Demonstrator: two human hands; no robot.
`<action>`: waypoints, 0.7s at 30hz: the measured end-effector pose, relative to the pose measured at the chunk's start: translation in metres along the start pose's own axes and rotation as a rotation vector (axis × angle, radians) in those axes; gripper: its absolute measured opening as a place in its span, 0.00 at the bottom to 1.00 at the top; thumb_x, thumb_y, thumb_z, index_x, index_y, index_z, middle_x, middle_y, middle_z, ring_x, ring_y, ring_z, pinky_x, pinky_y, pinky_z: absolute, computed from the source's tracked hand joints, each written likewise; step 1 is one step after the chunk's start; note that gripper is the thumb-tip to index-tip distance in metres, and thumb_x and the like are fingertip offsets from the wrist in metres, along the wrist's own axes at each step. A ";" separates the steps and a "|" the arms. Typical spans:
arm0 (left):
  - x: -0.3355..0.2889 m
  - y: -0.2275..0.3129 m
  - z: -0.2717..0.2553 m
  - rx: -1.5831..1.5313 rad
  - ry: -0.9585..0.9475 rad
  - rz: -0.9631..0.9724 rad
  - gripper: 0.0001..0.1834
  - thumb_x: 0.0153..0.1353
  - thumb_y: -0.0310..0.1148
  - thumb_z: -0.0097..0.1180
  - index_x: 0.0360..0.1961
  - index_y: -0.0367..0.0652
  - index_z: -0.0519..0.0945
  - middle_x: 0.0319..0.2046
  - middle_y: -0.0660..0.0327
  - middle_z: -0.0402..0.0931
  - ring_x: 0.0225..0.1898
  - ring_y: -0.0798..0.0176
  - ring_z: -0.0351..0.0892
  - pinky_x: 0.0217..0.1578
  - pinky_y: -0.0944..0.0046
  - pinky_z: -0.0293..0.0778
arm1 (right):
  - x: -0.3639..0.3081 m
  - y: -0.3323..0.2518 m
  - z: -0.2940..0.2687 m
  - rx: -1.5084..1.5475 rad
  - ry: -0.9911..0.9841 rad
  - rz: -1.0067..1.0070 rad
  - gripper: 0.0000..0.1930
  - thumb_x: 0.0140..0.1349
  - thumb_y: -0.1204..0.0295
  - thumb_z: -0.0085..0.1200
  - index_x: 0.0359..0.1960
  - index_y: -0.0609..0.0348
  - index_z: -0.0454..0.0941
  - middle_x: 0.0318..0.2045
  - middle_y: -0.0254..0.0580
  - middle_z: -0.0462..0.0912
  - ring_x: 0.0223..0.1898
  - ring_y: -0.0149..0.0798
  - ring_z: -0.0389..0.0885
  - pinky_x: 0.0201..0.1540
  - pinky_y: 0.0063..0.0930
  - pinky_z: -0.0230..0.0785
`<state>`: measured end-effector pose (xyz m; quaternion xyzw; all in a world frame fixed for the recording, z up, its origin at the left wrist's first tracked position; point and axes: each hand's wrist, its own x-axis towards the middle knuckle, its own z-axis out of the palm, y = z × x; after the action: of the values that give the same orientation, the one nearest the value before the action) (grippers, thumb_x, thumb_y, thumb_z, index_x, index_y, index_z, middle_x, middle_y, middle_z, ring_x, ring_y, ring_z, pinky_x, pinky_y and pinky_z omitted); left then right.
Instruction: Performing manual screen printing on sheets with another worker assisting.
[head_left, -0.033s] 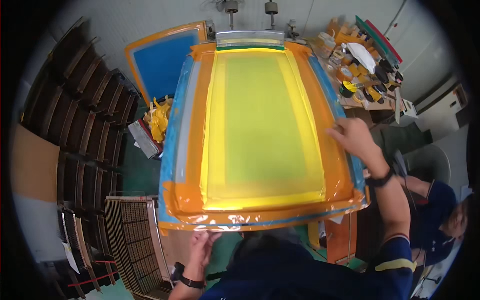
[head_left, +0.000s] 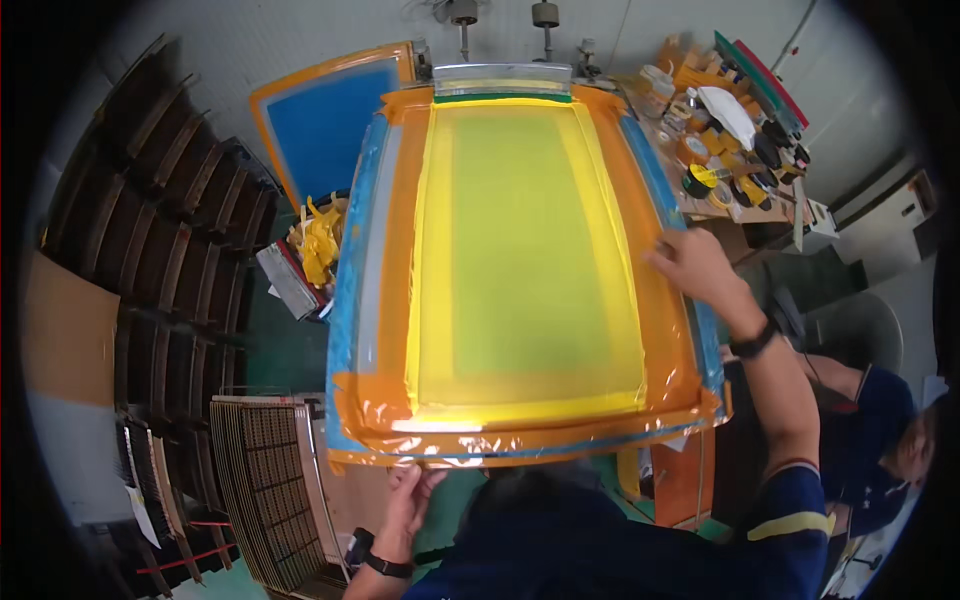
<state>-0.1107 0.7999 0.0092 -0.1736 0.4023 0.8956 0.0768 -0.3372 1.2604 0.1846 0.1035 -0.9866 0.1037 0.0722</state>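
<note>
A screen-printing frame (head_left: 345,300) lies before me, edged in blue and orange tape. Its mesh (head_left: 525,250) is greenish yellow, with brighter yellow ink around the sides. Across the far end lies a squeegee (head_left: 502,80) with a metal holder and a green strip. At the near edge, left of the middle, my left hand (head_left: 408,500) has its fingers closed against the frame's rim, the fingertips partly hidden under it. Over the right side's orange tape, my right hand (head_left: 700,268) has curled fingers; what they hold, if anything, does not show.
Dark racks (head_left: 180,210) line the left. A blue screen (head_left: 335,115) leans at the back wall beside a box of yellow scraps (head_left: 318,240). Jars and tools crowd a side table (head_left: 700,200) at the back right. Another person (head_left: 880,420) is at the right.
The frame's near end has swung slightly to the right on its left side and a little lower. My right hand has shifted slightly to the left. The squeegee remains at the far end.
</note>
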 end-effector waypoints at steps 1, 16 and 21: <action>0.007 -0.012 -0.009 0.017 0.084 -0.089 0.10 0.62 0.26 0.57 0.45 0.41 0.76 0.42 0.59 0.78 0.44 0.57 0.80 0.45 0.53 0.80 | 0.032 0.011 0.023 -0.017 -0.047 0.002 0.16 0.55 0.60 0.61 0.30 0.62 0.79 0.26 0.54 0.80 0.32 0.56 0.80 0.37 0.45 0.72; 0.019 -0.020 -0.038 0.236 0.403 -0.394 0.33 0.53 0.20 0.64 0.61 0.42 0.65 0.50 0.59 0.74 0.50 0.59 0.75 0.49 0.59 0.75 | 0.493 0.123 0.198 -0.547 0.351 -0.324 0.39 0.49 0.68 0.62 0.65 0.60 0.59 0.64 0.54 0.63 0.62 0.56 0.66 0.62 0.44 0.62; 0.022 -0.013 -0.037 0.308 0.381 -0.435 0.37 0.51 0.20 0.65 0.62 0.43 0.65 0.54 0.60 0.72 0.56 0.59 0.70 0.58 0.58 0.67 | 0.508 0.082 0.175 -0.249 -0.058 -0.171 0.25 0.50 0.77 0.55 0.53 0.56 0.75 0.48 0.55 0.79 0.50 0.56 0.78 0.52 0.46 0.71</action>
<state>-0.1181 0.7811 -0.0311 -0.4064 0.4938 0.7381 0.2151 -0.8685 1.2041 0.0834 0.1800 -0.9811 -0.0291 0.0645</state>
